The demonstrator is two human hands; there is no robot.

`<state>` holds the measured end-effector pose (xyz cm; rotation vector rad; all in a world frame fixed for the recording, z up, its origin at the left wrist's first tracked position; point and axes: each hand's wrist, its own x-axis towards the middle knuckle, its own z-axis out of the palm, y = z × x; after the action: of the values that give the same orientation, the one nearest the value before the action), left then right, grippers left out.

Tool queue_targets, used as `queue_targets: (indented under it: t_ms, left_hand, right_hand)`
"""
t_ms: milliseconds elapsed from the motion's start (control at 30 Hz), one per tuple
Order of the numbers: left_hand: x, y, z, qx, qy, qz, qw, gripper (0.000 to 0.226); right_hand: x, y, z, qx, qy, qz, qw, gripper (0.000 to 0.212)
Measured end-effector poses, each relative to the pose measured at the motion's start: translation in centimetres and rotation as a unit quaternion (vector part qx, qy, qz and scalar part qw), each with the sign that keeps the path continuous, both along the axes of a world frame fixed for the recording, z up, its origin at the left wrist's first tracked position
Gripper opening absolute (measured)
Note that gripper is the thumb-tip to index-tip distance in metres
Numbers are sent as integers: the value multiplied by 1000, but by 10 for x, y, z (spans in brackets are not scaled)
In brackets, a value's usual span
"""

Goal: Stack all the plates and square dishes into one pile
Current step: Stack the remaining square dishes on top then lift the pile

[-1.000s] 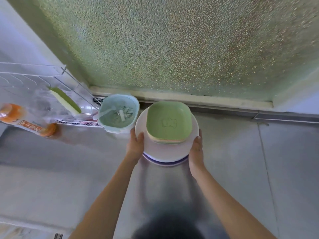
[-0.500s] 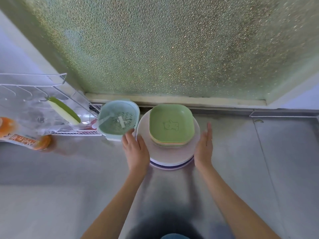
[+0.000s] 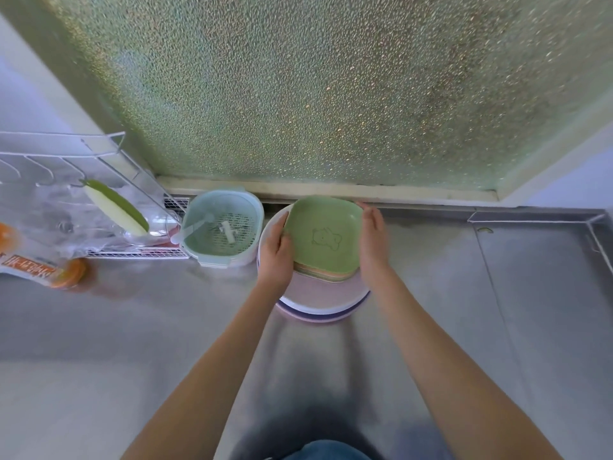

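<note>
Left hand (image 3: pixel 276 257): grip pressed against the left edge of the square dishes (image 3: pixel 323 240).
Right hand (image 3: pixel 374 240): fingers straight, flat against the right edge.
Square dishes: piled on the round plates (image 3: pixel 323 298), on the desk (image 3: pixel 464 327).
Colander (image 3: pixel 223 229): just left of the plates.

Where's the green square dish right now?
In the head view, the green dish tops the square dishes on the round plates, between both hands, right of the strainer basket.
</note>
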<state>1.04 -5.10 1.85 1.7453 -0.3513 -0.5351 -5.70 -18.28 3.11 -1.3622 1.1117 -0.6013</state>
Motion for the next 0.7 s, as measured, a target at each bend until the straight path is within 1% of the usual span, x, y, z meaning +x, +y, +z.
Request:
queue_targets:
  t_ms: [33,67,100,133,200,267,300,367,400,433,533,633,700]
  left_hand:
    - [6,-1,4,5,50,3,999,28]
    - [12,-2,6,17,97,25,995,21]
    - [16,-2,10,28,122,60,990,20]
    - [17,0,12,32,126,100,987,25]
    - [9,4,10,18,110,154,982,35]
    - [-7,6,5,-6,124,144,982,43]
    - [-15,7,2,-24,118,116,986,44]
    - [-20,6,-1,-47,88,71,992,38]
    - [-16,5,0,-48,91,66,993,36]
    - [-8,3,0,-37,100,59,993,40]
    - [16,5,-2,15,151,4,988,47]
    - [29,6,3,14,168,-32,985,50]
    - [30,3,8,13,166,-26,986,48]
  right_hand:
    - [-2,8,-3,19,-23,-47,998,24]
    - [-4,17,-6,38,-41,-94,994,20]
    - [-7,24,-7,51,-45,-134,989,18]
    - [-10,29,-8,59,-35,-163,984,18]
    - [-17,28,-7,71,-14,-186,980,23]
    - [-19,19,-8,54,3,-163,985,23]
    - [-18,14,-8,42,7,-134,990,22]
    - [-11,10,-6,28,9,-45,999,22]
    - [-9,12,-5,32,14,-7,999,25]
    - [-8,16,-7,38,15,10,999,27]
    - [-14,29,-8,52,2,-23,998,31]
    - [-13,24,-11,68,12,-42,997,26]
    - [-7,15,-11,82,17,-28,996,32]
